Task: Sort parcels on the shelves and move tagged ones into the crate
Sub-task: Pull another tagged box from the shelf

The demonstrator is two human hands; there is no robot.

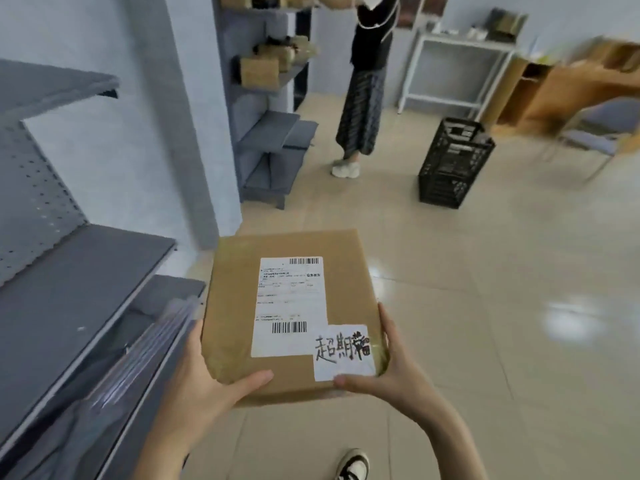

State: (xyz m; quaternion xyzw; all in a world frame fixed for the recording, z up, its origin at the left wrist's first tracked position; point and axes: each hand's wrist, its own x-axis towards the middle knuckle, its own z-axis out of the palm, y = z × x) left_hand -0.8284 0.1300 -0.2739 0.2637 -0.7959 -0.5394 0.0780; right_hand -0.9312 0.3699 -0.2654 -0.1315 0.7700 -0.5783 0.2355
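I hold a brown cardboard parcel [235, 306] flat in front of me, above the floor. It carries a white shipping label with barcodes and a white tag [343, 351] with handwritten black characters at its near right corner. My left hand [211, 386] grips the near left corner, thumb on top. My right hand [384, 368] grips the near right corner, thumb touching the tag. A black slatted plastic crate [453, 164] stands on the floor, far ahead to the right.
Grey metal shelves [79, 271] run along my left. Further shelves [277, 77] at the back hold several brown parcels. A person in a long skirt [363, 109] stands there. A white table, wooden desk and chair [595, 133] fill the back right. Beige tiled floor lies between.
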